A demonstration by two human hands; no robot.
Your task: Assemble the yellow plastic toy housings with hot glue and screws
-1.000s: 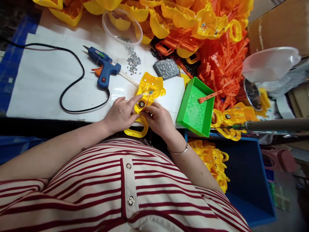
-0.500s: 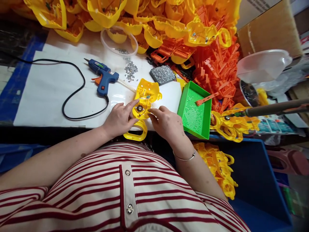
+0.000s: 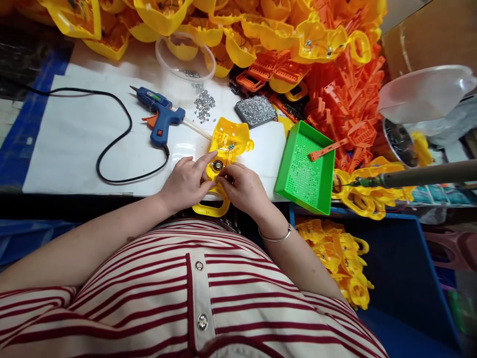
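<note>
A yellow plastic toy shell [image 3: 231, 133] lies opened out at the table's front edge, its ring-shaped handle [image 3: 210, 209] jutting toward my body. Inside it are a round speaker [image 3: 217, 165], thin wires and a small circuit board [image 3: 231, 146]. My left hand [image 3: 187, 182] grips the shell's left side, thumb and forefinger on either side of the speaker. On the other side, my right hand [image 3: 244, 188] has its fingertips pinched together over the shell just below the speaker. Whatever is between those fingertips is too small or hidden to make out.
A blue glue gun [image 3: 158, 115] with a black cord lies at left. Loose screws [image 3: 204, 105] and a black tray of screws [image 3: 256, 110] are behind the shell. A green basket [image 3: 285, 171] stands at right. An electric screwdriver [image 3: 410, 174] points in from the right. Yellow shells [image 3: 164, 20] are heaped behind.
My right hand has moved left and inward, its fingertips now over the shell's lower part. My left hand stays on the shell. The view has shifted slightly.
</note>
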